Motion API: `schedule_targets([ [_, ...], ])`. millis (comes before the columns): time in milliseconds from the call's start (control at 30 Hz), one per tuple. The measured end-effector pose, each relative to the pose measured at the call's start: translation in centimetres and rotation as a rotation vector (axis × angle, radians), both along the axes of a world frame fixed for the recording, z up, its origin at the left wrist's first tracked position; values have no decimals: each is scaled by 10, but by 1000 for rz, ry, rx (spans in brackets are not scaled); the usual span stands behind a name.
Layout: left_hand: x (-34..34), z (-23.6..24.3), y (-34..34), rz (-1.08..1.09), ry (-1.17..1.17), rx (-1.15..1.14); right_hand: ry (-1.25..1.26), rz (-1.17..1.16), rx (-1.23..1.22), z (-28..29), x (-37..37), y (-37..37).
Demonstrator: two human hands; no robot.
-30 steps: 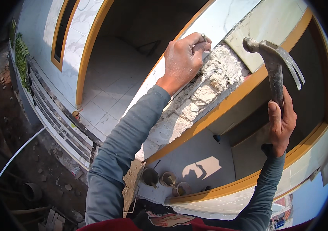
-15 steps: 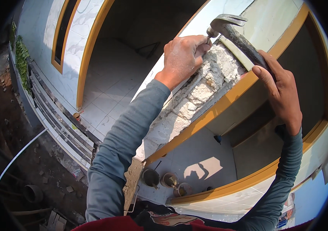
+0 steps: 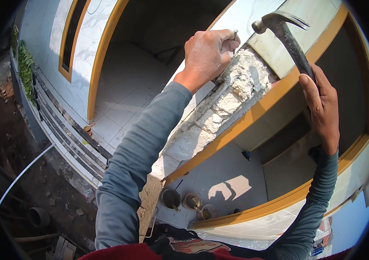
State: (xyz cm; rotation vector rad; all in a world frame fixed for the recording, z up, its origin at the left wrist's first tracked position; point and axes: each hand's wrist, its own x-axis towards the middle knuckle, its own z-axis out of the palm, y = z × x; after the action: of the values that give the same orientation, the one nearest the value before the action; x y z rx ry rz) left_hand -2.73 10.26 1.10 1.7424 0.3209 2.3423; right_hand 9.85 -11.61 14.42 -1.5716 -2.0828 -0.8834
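My left hand (image 3: 208, 56) is closed in a pinch at the upper edge of a stripped wall strip, and a metal nail (image 3: 235, 34) sticks up between the thumb and fingers. Its lower end is hidden by the fingers. In my right hand (image 3: 323, 106) is a claw hammer (image 3: 289, 42), gripped by its dark handle. The hammer's head hangs up and to the right of the nail, apart from it. Below both lies rough, broken mortar (image 3: 225, 104), bordered at its top by a pale wall tile (image 3: 267, 53).
An orange-yellow door frame (image 3: 95, 65) stands left, a similar window frame (image 3: 254, 123) right. Several buckets (image 3: 170, 198) sit on the tiled floor below. A mortar-smeared board (image 3: 150, 195) is near my body. Dark slats (image 3: 63, 125) and a white pipe (image 3: 24, 171) lie lower left.
The hammer has lifted off the nail and swung up to the right, my right hand moving right and slightly down. My left hand has tilted up slightly and still pinches the nail.
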Motion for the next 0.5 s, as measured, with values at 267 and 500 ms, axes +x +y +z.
schedule_targets([
  [267,2,9,6,76,72,17,98,158,145,16,-9,-10],
  [500,2,18,6,172,127,31,-67,38,18,20,-11,14],
])
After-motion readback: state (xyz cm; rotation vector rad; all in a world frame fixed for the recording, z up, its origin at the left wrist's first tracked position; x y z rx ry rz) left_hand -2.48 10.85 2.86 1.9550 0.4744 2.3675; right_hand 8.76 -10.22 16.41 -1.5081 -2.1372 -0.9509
